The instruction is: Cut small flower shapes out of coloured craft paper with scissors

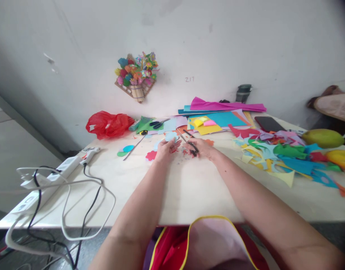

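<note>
Pinched in my left hand [167, 149] is a light blue paper piece [170, 136] with a rounded, scalloped edge. My right hand [201, 147] is closed around black-handled scissors [192, 147]; their blades are apart and point up and left, close to the light blue paper. Small paper scraps lie on the table between and below my hands. A red paper flower [151, 155] rests just left of my left hand. Orange paper [209, 142] shows beyond my right hand.
Left: power strips [45, 183] with looping cables, a red plastic bag [109, 124], blue and green paper circles [128, 149]. Back: second scissors [158, 124], coloured sheets [231, 119], a dark bottle [243, 93]. Right: a phone [269, 124], many scraps [294, 165], yellow-green fruit [323, 138].
</note>
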The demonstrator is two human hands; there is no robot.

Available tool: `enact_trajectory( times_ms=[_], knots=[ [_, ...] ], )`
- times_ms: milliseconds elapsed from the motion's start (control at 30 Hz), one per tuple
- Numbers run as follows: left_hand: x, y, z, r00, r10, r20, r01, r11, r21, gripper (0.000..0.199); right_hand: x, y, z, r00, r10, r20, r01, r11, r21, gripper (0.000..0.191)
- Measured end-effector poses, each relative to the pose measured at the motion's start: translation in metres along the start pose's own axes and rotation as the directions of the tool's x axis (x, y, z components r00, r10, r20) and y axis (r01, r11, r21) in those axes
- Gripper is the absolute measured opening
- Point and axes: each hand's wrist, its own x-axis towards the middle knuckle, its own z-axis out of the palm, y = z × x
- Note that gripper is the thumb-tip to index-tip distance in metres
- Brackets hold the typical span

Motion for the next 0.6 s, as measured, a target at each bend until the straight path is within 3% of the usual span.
enact_trajectory(
  times_ms=[333,600],
  knots=[
    [0.0019,-0.0011,-0.0004,1.0,-0.026,-0.007,0.025,0.996,-0.091,0.023,-0.0036,-0.0033,-0.0013,0.998,-0.003,0.069,0.003,1.0,-0.003,0.035],
    [0.0018,-0.0019,-0.0009,0.998,-0.063,-0.019,0.062,0.996,-0.061,0.02,-0.0018,0.0005,-0.0015,0.995,-0.027,0.098,0.025,1.0,0.016,0.037]
  ],
)
